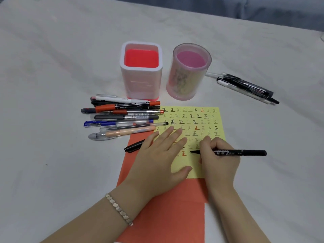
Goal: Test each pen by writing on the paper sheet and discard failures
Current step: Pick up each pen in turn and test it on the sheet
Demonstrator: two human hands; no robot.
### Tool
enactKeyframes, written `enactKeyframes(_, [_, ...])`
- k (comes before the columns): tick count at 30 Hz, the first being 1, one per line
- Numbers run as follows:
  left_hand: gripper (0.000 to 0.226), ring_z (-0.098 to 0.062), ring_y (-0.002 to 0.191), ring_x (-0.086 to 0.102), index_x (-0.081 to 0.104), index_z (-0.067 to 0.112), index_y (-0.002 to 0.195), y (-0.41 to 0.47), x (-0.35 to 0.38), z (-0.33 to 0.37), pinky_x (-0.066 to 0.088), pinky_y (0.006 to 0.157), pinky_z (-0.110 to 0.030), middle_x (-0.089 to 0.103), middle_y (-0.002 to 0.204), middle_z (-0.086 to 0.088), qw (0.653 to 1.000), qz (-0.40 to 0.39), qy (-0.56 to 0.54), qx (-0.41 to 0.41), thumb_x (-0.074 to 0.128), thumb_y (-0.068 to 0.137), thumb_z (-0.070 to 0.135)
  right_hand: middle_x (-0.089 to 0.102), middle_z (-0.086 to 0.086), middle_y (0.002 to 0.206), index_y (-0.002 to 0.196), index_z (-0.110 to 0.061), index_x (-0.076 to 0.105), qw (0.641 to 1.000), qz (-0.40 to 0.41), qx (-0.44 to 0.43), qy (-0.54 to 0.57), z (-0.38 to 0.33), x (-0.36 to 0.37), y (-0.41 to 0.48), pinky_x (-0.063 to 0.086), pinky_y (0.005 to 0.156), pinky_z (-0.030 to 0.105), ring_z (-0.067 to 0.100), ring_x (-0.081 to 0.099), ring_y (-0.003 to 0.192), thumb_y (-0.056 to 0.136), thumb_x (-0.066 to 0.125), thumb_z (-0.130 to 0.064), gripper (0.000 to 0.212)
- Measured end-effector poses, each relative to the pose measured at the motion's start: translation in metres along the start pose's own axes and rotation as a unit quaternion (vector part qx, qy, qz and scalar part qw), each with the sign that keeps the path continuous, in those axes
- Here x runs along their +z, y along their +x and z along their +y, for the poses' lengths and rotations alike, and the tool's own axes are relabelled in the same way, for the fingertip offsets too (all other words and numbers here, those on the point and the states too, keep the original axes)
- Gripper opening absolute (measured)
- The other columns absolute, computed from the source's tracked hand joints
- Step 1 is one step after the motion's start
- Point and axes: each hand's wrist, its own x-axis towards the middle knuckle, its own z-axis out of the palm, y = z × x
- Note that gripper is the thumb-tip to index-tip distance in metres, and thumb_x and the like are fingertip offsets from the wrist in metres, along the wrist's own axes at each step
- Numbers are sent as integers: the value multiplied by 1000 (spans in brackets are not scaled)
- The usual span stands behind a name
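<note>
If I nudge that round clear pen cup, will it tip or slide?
The round cup looks empty, clear thin plastic, so probably light and apt to slide on the white cloth. It is tall for its base, so a push near the rim may tip it; once down, it would likely roll.

The table (52,58) is covered with a white cloth that shows soft creases and wrinkles across its full width. Lighting is even and diffuse, producing only faint shadows. Beyond the far edge, at upper right, a dark blue-grey padded surface (263,7) is visible, blurred; its identity cannot be determined.
</note>
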Motion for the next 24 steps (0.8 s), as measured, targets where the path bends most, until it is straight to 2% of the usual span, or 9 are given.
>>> enactKeyframes(3, [60, -16, 131, 41, 61, 19, 122, 0, 0, 0, 26, 106, -38, 51, 137, 1, 1000, 4, -2, -1, 49, 75, 55, 44, 30, 52, 49, 2, 36, 1000, -6, -12, -12, 2, 1, 1, 32, 50, 23, 17, 37, 48, 71, 52, -23, 37])
enactKeyframes(9, [60, -15, 132, 40, 61, 19, 122, -1, 0, 0, 27, 106, -38, 51, 137, 1, 1000, 1, -5, -4, 49, 75, 55, 45, 31, 53, 50, 5, 37, 999, -9, -24, -29, 2, 2, 1, 32, 50, 21, 17, 37, 48, 71, 52, -23, 38])
enactKeyframes(18, [60, -15, 131, 41, 61, 19, 121, 0, -1, 1, 25, 107, -37, 51, 137, 2, 1000, 1, -5, -8, 48, 75, 55, 40, 27, 49, 46, -6, 31, 999, 5, -34, -33, 3, 3, 0, 28, 47, 20, 14, 32, 46, 72, 52, -21, 36])
enactKeyframes(24, [61, -15, 132, 40, 61, 19, 122, 0, -2, 1, 25, 107, -37, 50, 138, 2, 1000, -2, -5, -9, 48, 75, 55, 44, 31, 53, 48, 0, 34, 999, 4, -25, -21, 5, 1, 2, 30, 50, 25, 19, 37, 49, 71, 52, -23, 37])
